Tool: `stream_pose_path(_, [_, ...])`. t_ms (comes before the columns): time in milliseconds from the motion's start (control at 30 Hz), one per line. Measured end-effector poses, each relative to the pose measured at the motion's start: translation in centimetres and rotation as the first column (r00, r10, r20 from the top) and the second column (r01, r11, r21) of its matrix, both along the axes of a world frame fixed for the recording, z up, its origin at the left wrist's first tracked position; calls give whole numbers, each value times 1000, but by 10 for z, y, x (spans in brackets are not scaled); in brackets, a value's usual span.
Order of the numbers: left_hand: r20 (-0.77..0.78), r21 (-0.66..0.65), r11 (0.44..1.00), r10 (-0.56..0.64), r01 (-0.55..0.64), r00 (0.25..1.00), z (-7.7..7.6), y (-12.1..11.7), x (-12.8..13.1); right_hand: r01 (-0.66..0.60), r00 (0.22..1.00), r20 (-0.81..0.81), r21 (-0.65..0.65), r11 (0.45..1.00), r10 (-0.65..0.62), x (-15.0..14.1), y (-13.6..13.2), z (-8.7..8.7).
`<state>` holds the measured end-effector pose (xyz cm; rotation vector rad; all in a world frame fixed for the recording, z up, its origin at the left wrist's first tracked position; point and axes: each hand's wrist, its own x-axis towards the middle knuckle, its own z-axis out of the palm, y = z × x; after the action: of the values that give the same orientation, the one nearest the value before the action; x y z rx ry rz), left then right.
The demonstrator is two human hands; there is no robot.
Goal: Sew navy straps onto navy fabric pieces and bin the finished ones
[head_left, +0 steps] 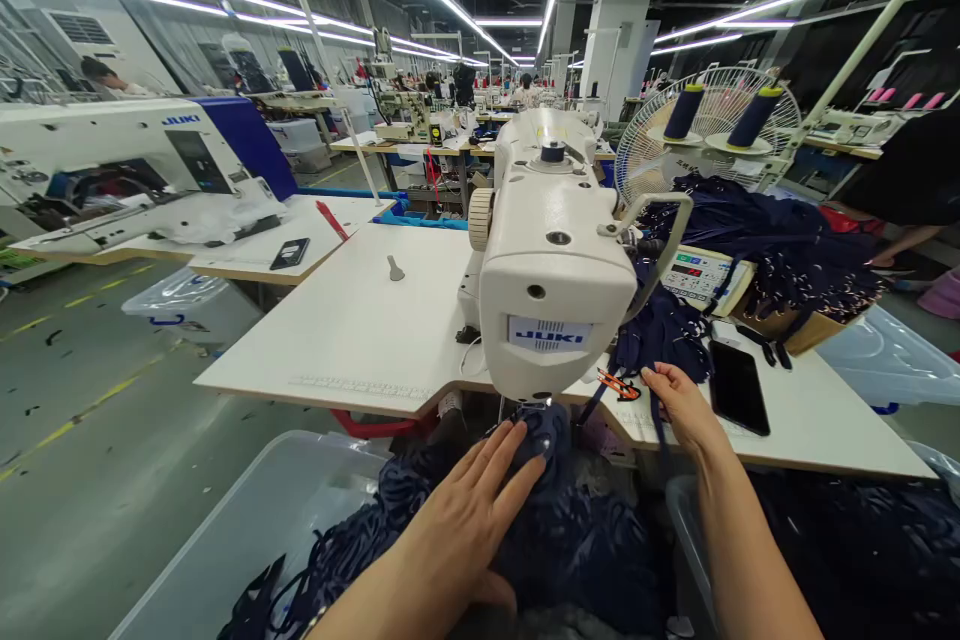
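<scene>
squarely ahead stands a white sewing machine (pixel 559 250), its label (pixel 550 335) reading "juki" in blue letters. beneath its front end lies a navy fabric piece (pixel 551 430), and the left hand (pixel 465 515) rests on it with fingers slightly spread. the right hand (pixel 684 408) pinches a narrow navy strap (pixel 658 420) between thumb and forefinger, at the front edge of the white surface (pixel 337 320), just beside orange snips (pixel 619 385). to the right lies a black smartphone (pixel 739 388), screen dark. behind it, a control box (pixel 701 276) shows red digits too small to read. on the left, another machine (pixel 105 135) also carries "juki" in blue.
</scene>
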<state>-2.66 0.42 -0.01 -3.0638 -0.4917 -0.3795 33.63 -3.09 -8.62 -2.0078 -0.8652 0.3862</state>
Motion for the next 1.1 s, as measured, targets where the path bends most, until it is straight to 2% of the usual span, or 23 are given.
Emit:
stream_pose_path(100, [36,-3,999,33,-33,999,0,2,5,58,995,81,-21,998,-56,4,-6,-9])
stream_pose_path(267, [129,93,982,150,-163,980,-5,3,25,177,954,263,-102,979,-145,-2,-27,-3])
stream_pose_path(333, [158,93,978,171,-187,972,-6,2,31,189,953,274,-194,963,-132,-16,-38,-3])
stream_pose_path(433, [184,87,984,136,-154,973,-5,1,35,178,958,271,-301,937,-95,-41,-48,-9])
stream_pose_path(600, [185,127,970,181,-207,966,-6,-1,37,99,980,195,-301,949,-41,-53,-51,-13])
stream_pose_path(733, [198,120,969,189,-215,962,-6,-4,38,-116,993,-31,-194,974,112,-53,-55,3])
stream_pose_path(800, [204,92,978,165,-187,965,-6,-4,39,-195,957,-223,-21,981,185,-63,-56,18])
stream_pose_path(867, [189,52,990,121,-133,974,-3,-4,39,-198,830,-482,215,956,280,-79,-54,33])
stream_pose_path(933, [147,12,997,74,-77,986,1,-4,37,-193,677,-635,337,922,373,-98,-49,46])
stream_pose_path(1000, [105,-21,999,52,-50,993,6,-5,34,-233,629,-661,342,910,410,-114,-38,53])
stream_pose_path(1100, [99,-66,996,61,-55,993,10,-5,27,-277,685,-589,335,901,429,-130,-19,56])
